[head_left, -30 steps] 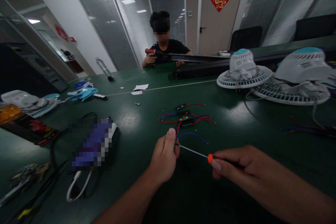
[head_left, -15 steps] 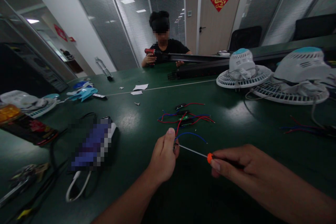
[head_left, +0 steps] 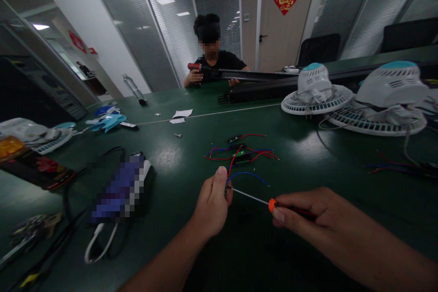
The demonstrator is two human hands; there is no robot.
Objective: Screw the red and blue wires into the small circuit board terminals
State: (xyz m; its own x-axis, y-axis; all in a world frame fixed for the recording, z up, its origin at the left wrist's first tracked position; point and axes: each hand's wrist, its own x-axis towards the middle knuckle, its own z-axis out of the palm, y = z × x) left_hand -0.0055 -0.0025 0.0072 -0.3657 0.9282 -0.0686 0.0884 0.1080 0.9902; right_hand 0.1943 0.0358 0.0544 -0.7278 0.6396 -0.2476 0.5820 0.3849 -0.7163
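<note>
My left hand (head_left: 212,200) is closed on a small part with wires, mostly hidden behind the fingers. A red wire (head_left: 232,161) and a blue wire (head_left: 251,174) come out of it. My right hand (head_left: 308,216) grips a screwdriver (head_left: 272,204) by its orange and black handle. The thin shaft points left, and its tip meets the part at my left fingertips. Just beyond my left hand, several small circuit boards (head_left: 242,158) with red and blue wires lie on the green table (head_left: 164,182).
White fan parts (head_left: 316,96) stand at the right. On the left are a blurred blue device (head_left: 119,187) with a white cable, a bottle (head_left: 30,164) and black cords. Across the table a person (head_left: 219,61) holds a red power drill (head_left: 195,67) at a long black bar.
The screwdriver and my right hand have shifted very slightly left, along with a small shift of the whole view. Both hands keep their hold.
</note>
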